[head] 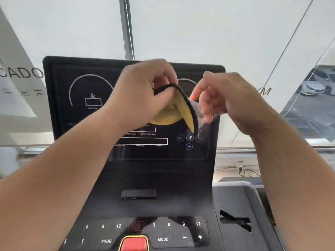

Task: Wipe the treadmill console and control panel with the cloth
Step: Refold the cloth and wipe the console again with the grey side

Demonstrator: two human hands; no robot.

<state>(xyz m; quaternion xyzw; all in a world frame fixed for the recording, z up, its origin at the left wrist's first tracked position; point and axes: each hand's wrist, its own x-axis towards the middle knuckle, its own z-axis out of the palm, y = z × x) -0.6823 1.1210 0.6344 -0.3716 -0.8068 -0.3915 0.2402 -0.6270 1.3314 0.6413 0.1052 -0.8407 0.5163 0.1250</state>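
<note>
Above control panel [163, 232], left hand [141, 95] and right hand [228, 98] hold black-edged cloth [183, 109].

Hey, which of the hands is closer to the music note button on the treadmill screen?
Right. The right hand hangs just above and right of the music note button; the left hand, gripping the cloth, sits higher and further left.

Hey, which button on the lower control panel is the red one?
The large rectangular red button with a yellow border, at the bottom edge, between PROG and MODE; every other key is dark.
</note>
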